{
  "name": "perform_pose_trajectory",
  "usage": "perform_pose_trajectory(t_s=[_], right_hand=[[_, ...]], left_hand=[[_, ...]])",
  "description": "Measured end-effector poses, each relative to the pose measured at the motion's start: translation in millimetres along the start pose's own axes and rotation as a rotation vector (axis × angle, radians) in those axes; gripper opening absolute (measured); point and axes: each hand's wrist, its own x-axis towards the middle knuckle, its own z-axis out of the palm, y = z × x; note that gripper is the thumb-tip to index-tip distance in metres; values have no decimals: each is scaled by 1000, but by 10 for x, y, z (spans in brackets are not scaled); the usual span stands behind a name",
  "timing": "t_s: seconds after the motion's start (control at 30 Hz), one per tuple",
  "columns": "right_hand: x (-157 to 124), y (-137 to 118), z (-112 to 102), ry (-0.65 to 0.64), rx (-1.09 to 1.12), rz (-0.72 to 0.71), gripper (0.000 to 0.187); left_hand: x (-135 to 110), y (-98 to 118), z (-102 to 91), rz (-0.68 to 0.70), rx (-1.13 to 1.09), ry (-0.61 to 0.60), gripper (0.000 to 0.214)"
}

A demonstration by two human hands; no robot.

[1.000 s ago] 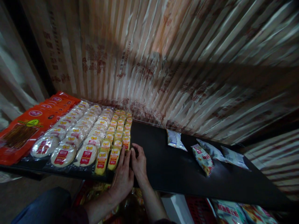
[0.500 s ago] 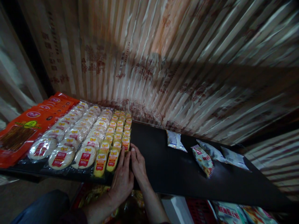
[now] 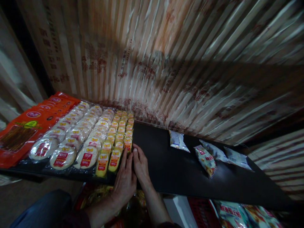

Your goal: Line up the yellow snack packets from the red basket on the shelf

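Note:
My left hand lies at the front of the right-hand column of small yellow snack packets. Its fingers are stretched forward and touch the front of that column. My right hand is close beside it on the right, fingers extended along the column's edge and thumb near the left fingertips. Whatever lies under the hands is hidden. Left of the yellow packets, round white rice cracker packs overlap in several columns. Further left are overlapping orange snack bags with a clear window.
The black shelf runs on to the right. Several loose small bags lie there, among them a white one and a red-and-green one. Pleated printed sheeting hangs behind. Below are a red crate and more packaged snacks.
The view has tilted slightly, so the shelf sits a little higher in the picture. Both hands stay at the same place by the yellow column.

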Motion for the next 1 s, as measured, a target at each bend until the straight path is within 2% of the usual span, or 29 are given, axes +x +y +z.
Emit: perform_pose_trajectory(t_s=[0.43,0.67,0.83,1.0], right_hand=[[-32,-11,0,-9,-3,-70,34],[-82,-30,-25,73,-54,-63,35],[-270,-41,-80,106,-72,-79,34],[-575,12,-114,103,-49,-99,31]], left_hand=[[1,-40,14,39,-19,30,72],[2,7,-42,56,37,-1,67],[-53,53,-141,136,31,-78,66],[-258,38,-178,209,47,-154,60]])
